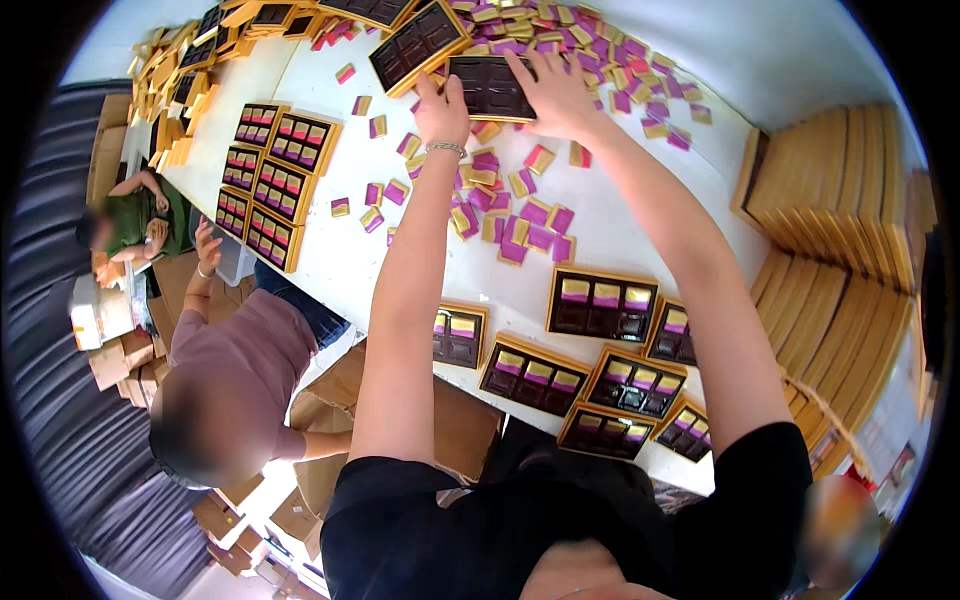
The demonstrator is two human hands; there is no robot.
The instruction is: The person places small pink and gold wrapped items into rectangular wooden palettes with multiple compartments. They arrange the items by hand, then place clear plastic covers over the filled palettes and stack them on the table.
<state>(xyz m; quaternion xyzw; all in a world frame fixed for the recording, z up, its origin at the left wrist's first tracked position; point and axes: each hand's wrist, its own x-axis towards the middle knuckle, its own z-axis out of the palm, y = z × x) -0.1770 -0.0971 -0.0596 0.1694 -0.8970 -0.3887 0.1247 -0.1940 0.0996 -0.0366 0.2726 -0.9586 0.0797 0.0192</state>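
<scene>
Both hands, left [441, 112] and right [556, 95], grip an empty tray [490, 88] at the table's [330, 270] far end. Near trays [601, 304] are part-filled; many loose sweets [520, 215] remain.

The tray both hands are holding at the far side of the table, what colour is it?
The tray is dark brown inside with a gold-yellow rim; the head view shows it.

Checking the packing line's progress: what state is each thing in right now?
Dark tray: empty, gripped by both hands.
Left hand: on tray's left edge.
Right hand: on tray's right edge.
Near trays: partly filled.
Far-left trays: full.
Wrapped pieces: loose, scattered.
</scene>
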